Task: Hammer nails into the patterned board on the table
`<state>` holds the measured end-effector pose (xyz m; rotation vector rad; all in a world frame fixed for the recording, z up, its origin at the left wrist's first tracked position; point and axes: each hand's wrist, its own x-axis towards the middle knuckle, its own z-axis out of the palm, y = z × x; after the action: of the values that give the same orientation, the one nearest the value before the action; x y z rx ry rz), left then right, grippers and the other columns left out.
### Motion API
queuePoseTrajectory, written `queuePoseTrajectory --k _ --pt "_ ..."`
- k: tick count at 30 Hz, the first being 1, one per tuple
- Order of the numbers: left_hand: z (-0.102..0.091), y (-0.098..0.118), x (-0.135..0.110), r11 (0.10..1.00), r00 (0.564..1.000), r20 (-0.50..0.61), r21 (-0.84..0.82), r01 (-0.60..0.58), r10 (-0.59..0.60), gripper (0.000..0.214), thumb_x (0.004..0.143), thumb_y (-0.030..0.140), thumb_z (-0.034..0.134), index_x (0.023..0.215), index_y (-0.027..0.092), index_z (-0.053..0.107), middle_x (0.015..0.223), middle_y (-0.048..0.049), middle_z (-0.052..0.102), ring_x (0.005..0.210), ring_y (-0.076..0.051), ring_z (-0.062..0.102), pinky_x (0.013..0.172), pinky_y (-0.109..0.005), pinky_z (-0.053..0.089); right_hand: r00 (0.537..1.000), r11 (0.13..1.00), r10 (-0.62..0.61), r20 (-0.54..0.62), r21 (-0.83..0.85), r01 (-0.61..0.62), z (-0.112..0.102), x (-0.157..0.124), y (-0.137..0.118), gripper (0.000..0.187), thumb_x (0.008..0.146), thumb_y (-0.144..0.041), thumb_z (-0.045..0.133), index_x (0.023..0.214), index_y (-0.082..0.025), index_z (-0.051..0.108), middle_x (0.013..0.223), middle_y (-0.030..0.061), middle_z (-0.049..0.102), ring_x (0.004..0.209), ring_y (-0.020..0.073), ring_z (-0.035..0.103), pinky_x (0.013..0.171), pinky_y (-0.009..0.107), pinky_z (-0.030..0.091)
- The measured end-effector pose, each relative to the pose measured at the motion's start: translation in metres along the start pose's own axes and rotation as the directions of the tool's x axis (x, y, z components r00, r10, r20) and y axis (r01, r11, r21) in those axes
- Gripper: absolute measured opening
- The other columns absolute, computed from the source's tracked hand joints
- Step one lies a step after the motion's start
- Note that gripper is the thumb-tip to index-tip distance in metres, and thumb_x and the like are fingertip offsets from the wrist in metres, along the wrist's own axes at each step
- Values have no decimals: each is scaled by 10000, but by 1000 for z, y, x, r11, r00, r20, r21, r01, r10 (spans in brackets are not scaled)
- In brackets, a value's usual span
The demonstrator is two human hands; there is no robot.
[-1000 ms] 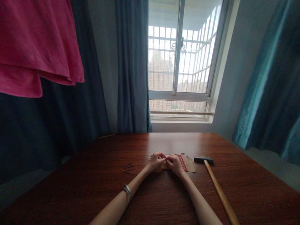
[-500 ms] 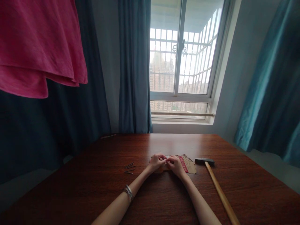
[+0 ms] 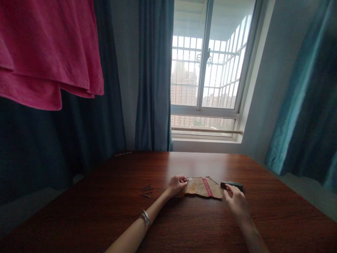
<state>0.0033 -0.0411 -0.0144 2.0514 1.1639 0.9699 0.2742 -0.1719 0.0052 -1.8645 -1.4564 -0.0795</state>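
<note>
My left hand [image 3: 178, 185] rests at the left end of a flat brown board [image 3: 196, 189], thumb and fingertips pinched together. What sits in the pinch is too small to make out. The board has many dark dots, a red band across its right part and a row of dark slanted marks along its far right edge. My right hand [image 3: 235, 199] is over the hammer [image 3: 238, 185], just behind its dark head, with thumb and fingers apart. The hand and forearm hide the wooden handle. Several thin dark nails [image 3: 146, 190] lie loose left of my left hand.
The brown wooden table [image 3: 92, 214] runs back towards the window [image 3: 205, 88]. A pink cloth [image 3: 50, 52] hangs at upper left before dark blue curtains [image 3: 154, 80]. Another curtain [image 3: 297, 105] hangs at the right.
My right hand has left the board and moved right, over the hammer. My left hand stays pinched at the board's left end. The view has shifted slightly.
</note>
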Motion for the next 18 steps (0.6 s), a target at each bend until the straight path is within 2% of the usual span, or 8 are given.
queuePoseTrajectory --k 3,5,7,12,15,18 --pt "0 1 0 1000 1000 3 11 16 -16 221 695 262 576 807 134 719 711 -32 685 622 -125 575 555 -194 397 979 929 195 64 -331 -164 -23 -25 33 460 830 -364 392 1152 -107 596 959 194 669 834 317 654 793 434 472" --pt "0 0 1 1000 1000 5 9 9 -9 225 699 260 572 812 132 718 706 -32 683 620 -123 571 552 -193 395 958 891 269 101 -403 -208 -33 -39 48 535 841 -446 367 1174 -75 562 902 204 664 846 334 654 743 417 485" --pt "0 -1 1 1000 1000 0 3 -1 1 227 705 264 569 817 134 717 719 -33 686 628 -124 576 561 -194 401 948 889 288 137 -405 -212 -37 -49 55 529 845 -478 360 1124 -84 575 898 208 659 859 332 657 707 396 492" --pt "0 -4 0 1000 1000 -6 12 -7 7 233 712 280 573 831 141 718 746 -35 691 659 -130 592 577 -194 413 954 923 205 220 -368 -114 -38 -57 54 242 827 -346 442 865 -197 628 814 140 675 791 294 673 679 351 483" --pt "-1 -3 -1 1000 1000 -9 16 -14 14 228 716 283 571 824 145 718 756 -34 693 662 -129 594 584 -194 416 959 926 173 224 -368 -81 -37 -56 55 225 831 -300 415 803 -212 620 743 113 664 748 277 671 669 341 475" --pt "-1 -1 -1 1000 1000 -10 6 -22 22 226 720 281 567 816 142 716 757 -35 693 653 -125 591 589 -194 418 959 932 179 218 -350 -94 -36 -53 61 243 830 -312 388 825 -212 609 767 112 663 762 276 661 662 342 470"
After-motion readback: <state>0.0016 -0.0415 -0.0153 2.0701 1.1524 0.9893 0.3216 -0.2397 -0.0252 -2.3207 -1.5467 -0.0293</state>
